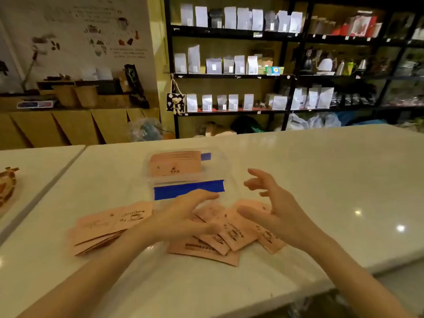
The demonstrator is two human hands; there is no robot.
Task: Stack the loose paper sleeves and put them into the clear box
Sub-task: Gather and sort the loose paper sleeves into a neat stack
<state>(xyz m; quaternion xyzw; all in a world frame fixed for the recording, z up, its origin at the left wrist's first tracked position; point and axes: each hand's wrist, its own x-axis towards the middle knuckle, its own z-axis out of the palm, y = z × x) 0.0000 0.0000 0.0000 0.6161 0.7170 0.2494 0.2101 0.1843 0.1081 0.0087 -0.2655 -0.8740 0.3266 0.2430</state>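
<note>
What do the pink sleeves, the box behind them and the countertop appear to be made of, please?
Sleeves: thin matte paper or card, lying flat with dark print.
Clear box: see-through plastic, probably; a stack shows through its walls, and blue tape runs across its near side.
Countertop: glossy white stone or laminate; it mirrors the ceiling lights.

Pink sleeves (227,230) scattered — clear box (188,173) part-filled

On the counter (298,161) the clear box (227,166) sits behind the loose paper sleeves (231,232), with a stack of sleeves (175,166) inside it. A second pile (101,228) lies to the left. Shelves (231,75) stand behind the counter.
</note>
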